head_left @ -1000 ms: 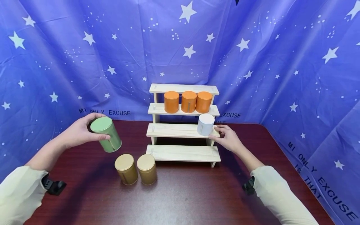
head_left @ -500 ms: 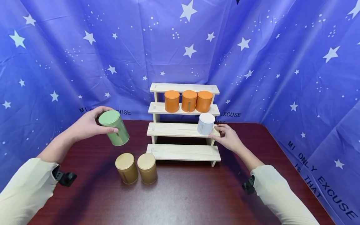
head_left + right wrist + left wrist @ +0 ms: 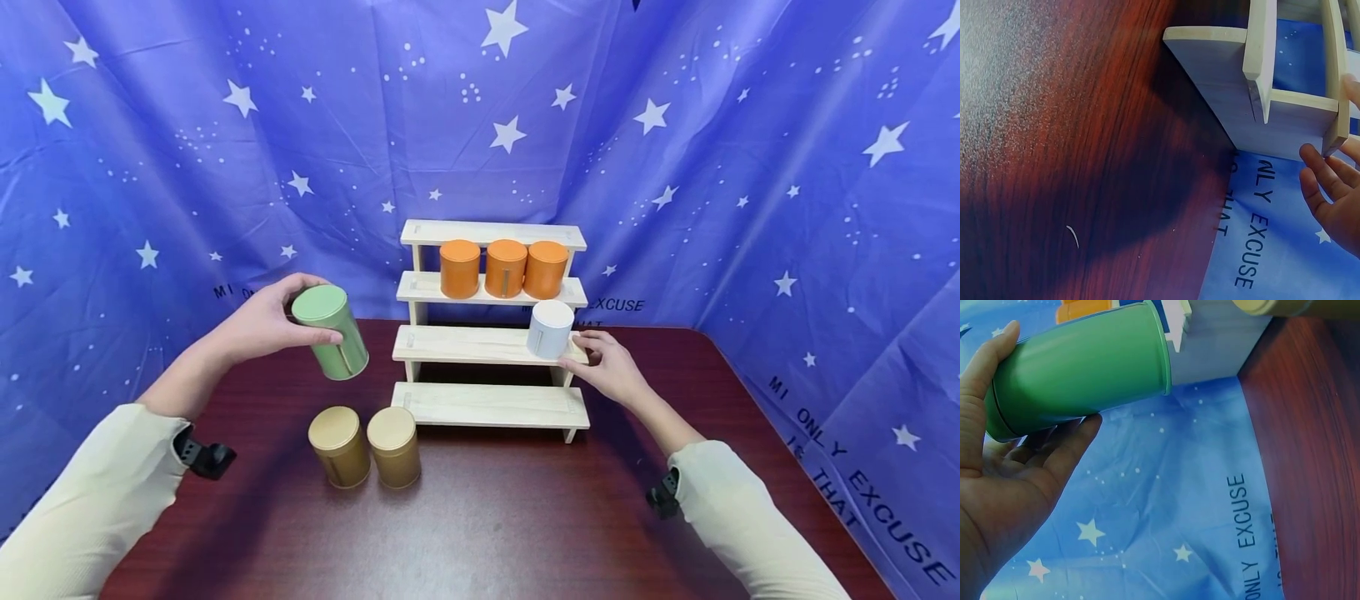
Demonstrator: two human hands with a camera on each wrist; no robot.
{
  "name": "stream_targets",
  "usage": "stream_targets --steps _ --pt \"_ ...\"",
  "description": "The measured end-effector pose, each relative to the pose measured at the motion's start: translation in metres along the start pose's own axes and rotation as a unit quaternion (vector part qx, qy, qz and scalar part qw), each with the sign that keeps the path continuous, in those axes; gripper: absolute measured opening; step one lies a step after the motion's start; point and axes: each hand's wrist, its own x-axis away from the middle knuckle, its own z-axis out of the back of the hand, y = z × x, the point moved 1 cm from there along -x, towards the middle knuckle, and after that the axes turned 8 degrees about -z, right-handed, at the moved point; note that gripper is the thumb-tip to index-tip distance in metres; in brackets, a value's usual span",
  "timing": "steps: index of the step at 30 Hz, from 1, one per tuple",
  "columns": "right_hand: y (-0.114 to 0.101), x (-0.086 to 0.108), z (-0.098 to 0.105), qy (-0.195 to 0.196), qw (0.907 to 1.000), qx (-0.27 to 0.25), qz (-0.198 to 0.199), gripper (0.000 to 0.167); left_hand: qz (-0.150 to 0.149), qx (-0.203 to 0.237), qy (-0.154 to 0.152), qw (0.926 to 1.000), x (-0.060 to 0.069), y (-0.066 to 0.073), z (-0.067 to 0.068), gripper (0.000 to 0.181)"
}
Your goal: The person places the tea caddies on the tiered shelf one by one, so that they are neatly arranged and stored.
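Observation:
My left hand [image 3: 262,323] grips a green cylindrical tin [image 3: 336,337] by its upper part, thumb in front, holding it tilted above the table. In the left wrist view the green tin [image 3: 1085,369] lies between thumb and fingers. Two gold tins [image 3: 341,450] stand upright on the table below it. My right hand [image 3: 611,368] holds the right end of the second-lowest board of a wooden step shelf [image 3: 465,343]. Right beside those fingers a white tin [image 3: 550,331] stands on that board. In the right wrist view the right hand [image 3: 1338,200] is partly cut off.
Three orange tins [image 3: 505,271] stand in a row on the board second from the top. The shelf stands on a dark red wooden table [image 3: 480,525]. Blue starred cloth [image 3: 360,150] hangs behind and at the right side.
My left hand has carried the green tin right and slightly up, towards the shelf. My right hand has stayed at the board's end. The other tins have not moved.

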Motion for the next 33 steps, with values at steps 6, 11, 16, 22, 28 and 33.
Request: stream_targets --steps 6,11,16,22,28,33 --pt "0.0 0.001 0.0 -0.007 0.9999 -0.005 -0.008 0.057 -0.002 -0.012 0.001 0.9999 -0.01 0.005 -0.006 0.066" --pt "0.002 0.002 -0.002 -0.006 0.9999 -0.003 -0.008 0.059 -0.008 -0.017 0.004 0.9998 -0.019 0.008 -0.01 0.068" --pt "0.003 0.002 -0.003 0.003 1.0 -0.007 -0.002 0.059 -0.018 -0.013 0.001 0.9998 -0.025 0.011 -0.014 0.069" --pt "0.002 0.003 -0.004 0.009 0.9999 -0.013 -0.005 0.059 -0.021 0.005 0.01 0.9997 -0.031 0.016 -0.019 0.068" --pt "0.002 0.004 -0.004 0.014 0.9995 -0.025 -0.015 0.06 -0.024 0.01 0.009 0.9996 -0.039 0.02 -0.025 0.069" --pt "0.004 0.005 -0.006 0.01 0.9991 -0.033 -0.025 0.061 -0.031 0.013 0.008 0.9994 -0.044 0.02 -0.03 0.069"
